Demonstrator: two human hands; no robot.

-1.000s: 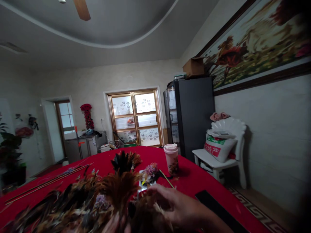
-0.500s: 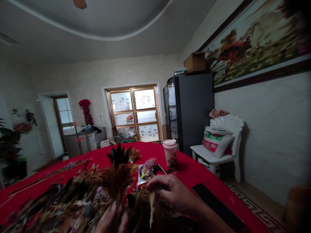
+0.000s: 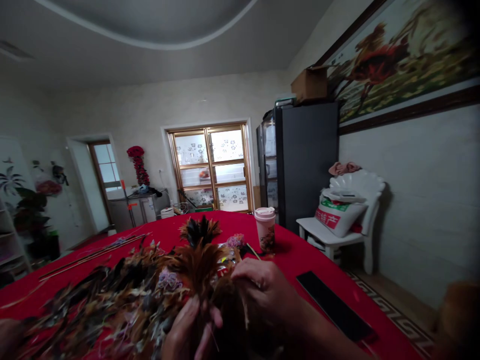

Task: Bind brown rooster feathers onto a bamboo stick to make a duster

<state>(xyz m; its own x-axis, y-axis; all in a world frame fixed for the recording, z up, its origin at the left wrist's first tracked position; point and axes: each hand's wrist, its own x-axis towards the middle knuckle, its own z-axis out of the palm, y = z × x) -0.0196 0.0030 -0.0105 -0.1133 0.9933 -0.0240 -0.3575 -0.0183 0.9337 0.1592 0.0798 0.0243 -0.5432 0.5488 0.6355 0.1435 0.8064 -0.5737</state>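
Both my hands work in a dense bunch of brown and black rooster feathers [image 3: 198, 265] at the near edge of the table. My left hand [image 3: 189, 327] grips the lower part of the bunch from below, and my right hand [image 3: 264, 295] pinches strands at its right side. A long heap of mixed feathers [image 3: 101, 295] spreads to the left. Just beyond my hands sit a dark feather tuft [image 3: 198, 231] and a small shiny packet [image 3: 225, 259]. Feathers hide much of my left hand's fingers.
The red tablecloth [image 3: 300, 280] covers a round table. On it stand a pink-lidded cup [image 3: 265, 230], a flat black strip [image 3: 333, 305] to the right, and long thin sticks [image 3: 93, 255] at the left. A white chair [image 3: 337, 237] holding a sack stands beyond the right edge.
My view has tilted slightly down, so the room sits higher in the picture. Both hands have risen further into the feather bunch and moved closer together.
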